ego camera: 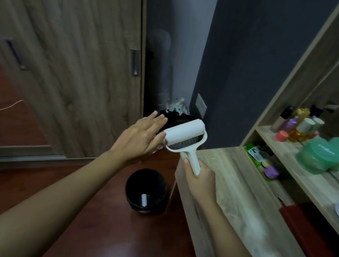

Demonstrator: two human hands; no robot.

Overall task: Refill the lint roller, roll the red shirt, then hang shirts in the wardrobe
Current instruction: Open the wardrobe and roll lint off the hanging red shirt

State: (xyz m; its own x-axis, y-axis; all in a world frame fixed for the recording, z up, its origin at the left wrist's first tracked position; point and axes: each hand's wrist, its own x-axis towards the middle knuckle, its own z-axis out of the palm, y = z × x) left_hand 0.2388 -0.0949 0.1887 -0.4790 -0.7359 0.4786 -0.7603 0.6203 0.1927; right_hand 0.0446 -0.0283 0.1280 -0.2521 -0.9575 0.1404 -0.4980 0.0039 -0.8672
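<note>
A strip of reddish wood floor (89, 214) runs between a closed wardrobe door (65, 62) on the left and a pale wooden table (239, 211) on the right. The table's far corner sits just beneath the right hand (198, 179), and its long left edge runs down toward the viewer. A black bin (129, 194) stands on the floor just beside that edge, with a white tube (144, 200) inside it.

Higher in the view, both hands meet at the lint roller (185, 133). The right hand wraps its fingers round the handle, with the roll pointing up and away. The left hand (142, 135) has straight fingers, and its palm touches the roll's left end.

A flat dark red thing (310, 241) lies at the table's right side. Whether it is the shirt is unclear. Bottles (293, 124) and green tubs (314, 157) sit on a shelf (274, 139) beyond.
</note>
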